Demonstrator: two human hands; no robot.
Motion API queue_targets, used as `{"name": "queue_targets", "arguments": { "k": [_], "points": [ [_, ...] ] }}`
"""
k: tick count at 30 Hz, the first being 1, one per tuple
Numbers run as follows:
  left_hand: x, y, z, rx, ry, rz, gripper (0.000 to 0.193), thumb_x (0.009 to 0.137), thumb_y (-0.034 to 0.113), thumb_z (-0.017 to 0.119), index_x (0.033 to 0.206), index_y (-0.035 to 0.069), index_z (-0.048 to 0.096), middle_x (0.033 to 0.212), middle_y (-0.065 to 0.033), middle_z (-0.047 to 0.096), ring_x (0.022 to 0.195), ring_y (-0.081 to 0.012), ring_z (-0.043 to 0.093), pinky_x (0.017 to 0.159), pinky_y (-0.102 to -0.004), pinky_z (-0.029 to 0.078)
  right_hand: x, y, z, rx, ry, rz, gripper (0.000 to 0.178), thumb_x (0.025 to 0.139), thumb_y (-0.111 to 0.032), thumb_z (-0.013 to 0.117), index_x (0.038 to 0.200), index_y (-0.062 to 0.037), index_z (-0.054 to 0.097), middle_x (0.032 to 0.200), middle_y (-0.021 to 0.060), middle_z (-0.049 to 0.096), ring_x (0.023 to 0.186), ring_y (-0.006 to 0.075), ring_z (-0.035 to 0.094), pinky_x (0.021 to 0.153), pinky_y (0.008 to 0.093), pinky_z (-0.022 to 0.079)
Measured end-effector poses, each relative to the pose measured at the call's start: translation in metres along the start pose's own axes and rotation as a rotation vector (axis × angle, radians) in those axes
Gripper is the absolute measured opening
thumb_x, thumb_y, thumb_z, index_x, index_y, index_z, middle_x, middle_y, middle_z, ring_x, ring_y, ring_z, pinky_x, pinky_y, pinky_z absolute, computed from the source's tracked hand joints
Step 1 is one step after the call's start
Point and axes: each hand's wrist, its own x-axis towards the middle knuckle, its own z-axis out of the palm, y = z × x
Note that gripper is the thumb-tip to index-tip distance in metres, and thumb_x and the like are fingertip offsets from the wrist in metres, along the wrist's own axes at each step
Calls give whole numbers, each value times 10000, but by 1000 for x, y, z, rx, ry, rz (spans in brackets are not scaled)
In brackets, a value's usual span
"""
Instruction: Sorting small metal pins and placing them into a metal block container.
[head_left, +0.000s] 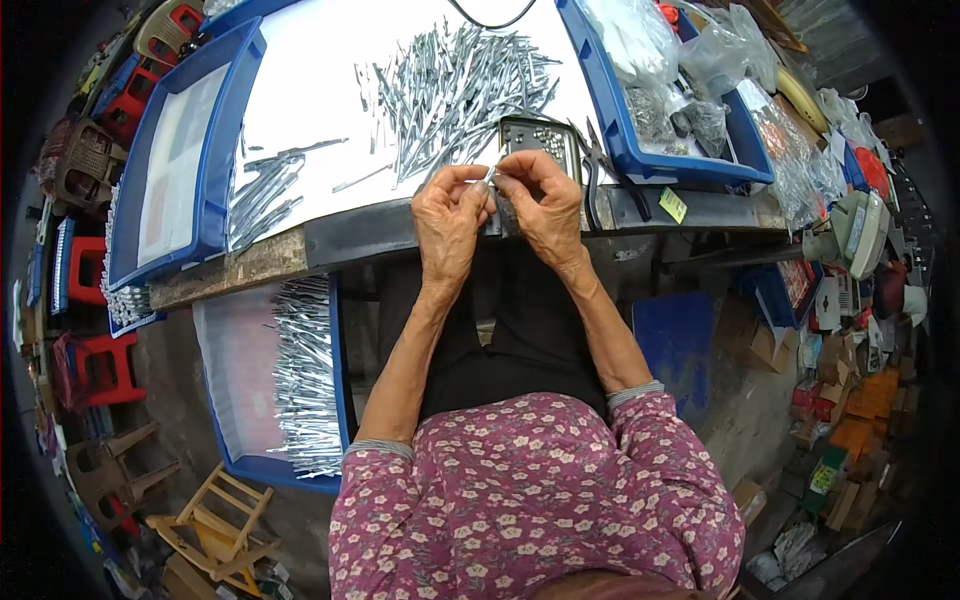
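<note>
My left hand [450, 225] and my right hand [545, 205] meet at the table's near edge, fingertips pinched together. Between them sits a small, thin silvery metal piece [490, 174], mostly covered by the fingers, its exact kind too small to make out. Just beyond the hands spreads a heap of slim grey metal strips [465, 85]. A shallow dark tray [512, 124] with tiny metal parts lies right behind my right hand. Beside that hand rest black-handled pliers [597, 160]. A smaller bunch of strips [265, 195] lies to the left.
At the left stands a blue bin [215, 150] with a pale bottom; at the right, another blue bin [640, 165] holds plastic bags of parts. Below the table's left side is a blue crate [340, 400] of metal strips. A yellow label [673, 206] lies near the edge.
</note>
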Motion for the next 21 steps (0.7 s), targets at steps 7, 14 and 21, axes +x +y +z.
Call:
{"name": "queue_targets", "arguments": {
  "k": [7,14,21],
  "points": [
    [7,5,-2,-201,-115,-115,141,802,3,541,933,-50,536,616,-43,546,441,-22,375,390,-151,254,10,-4,-15,-37,-41,-45,144,752,10,631,877,-7,562,777,39,613,693,83,586,624,196,470],
    [13,2,-2,-281,-164,-195,143,803,13,548,930,-50,532,605,-46,545,438,-23,377,391,-147,254,23,7,-27,511,-184,263,291,739,14,645,979,21,481,779,74,614,706,106,596,634,212,503],
    [16,-11,17,77,22,53,84,811,6,510,866,-35,559,603,-9,535,516,-37,446,459,-178,343,24,6,-15,349,-33,262,309,752,22,624,1017,58,470,794,87,618,685,120,602,627,215,505]
  ]
}}
